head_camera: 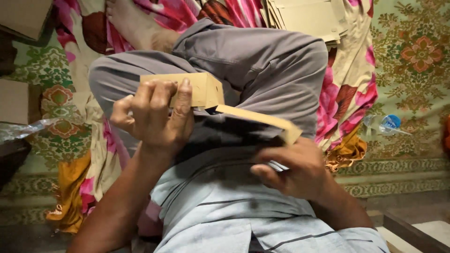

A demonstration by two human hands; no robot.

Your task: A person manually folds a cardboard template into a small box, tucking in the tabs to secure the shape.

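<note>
Left hand (154,112) clamps the brown cardboard box (197,90) above the grey-trousered knee (262,61), right hand (293,168) pinches its long flap's (258,119) far edge; flat card stack (309,18) sits beyond the knee, well apart.

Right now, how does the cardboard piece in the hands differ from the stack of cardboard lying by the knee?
The piece is folded into a box shape; the stack lies as flat sheets. The piece is held up by the left hand and right hand; the stack rests on the flowered cloth, untouched. The piece is single; the stack holds several sheets. Both are plain brown cardboard.
</note>
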